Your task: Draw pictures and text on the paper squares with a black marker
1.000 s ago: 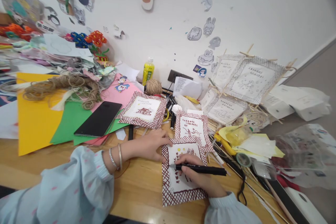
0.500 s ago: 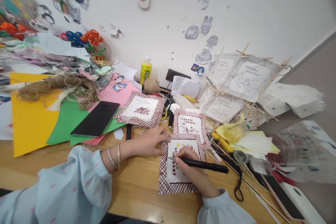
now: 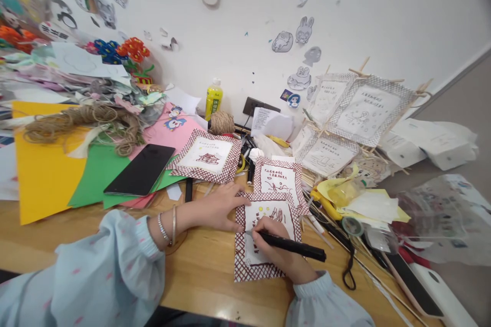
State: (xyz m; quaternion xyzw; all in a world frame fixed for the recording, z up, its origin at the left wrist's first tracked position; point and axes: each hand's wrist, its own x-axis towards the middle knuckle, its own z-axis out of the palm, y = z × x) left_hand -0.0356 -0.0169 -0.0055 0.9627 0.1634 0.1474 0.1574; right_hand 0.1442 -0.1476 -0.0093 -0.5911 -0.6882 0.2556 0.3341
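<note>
My right hand grips a black marker pen, its grey tip at the left side of a decorated paper card. The card has a brown crosshatched border, handwritten characters and small yellow marks; my right hand covers part of it. My left hand lies flat with its fingers spread, the fingertips at the card's upper left edge. Just behind it, a second bordered card is partly overlapped by the first. Another card showing a drawn pavilion lies beyond my left hand.
A black tablet rests on coloured paper at the left, near a coil of twine. A twine ball and yellow bottle stand behind. At right are framed drawings on sticks, a tape roll and a phone.
My right hand and the marker have shifted slightly left and down across the card. My left hand stays by the card's edge. The view has tilted slightly.
</note>
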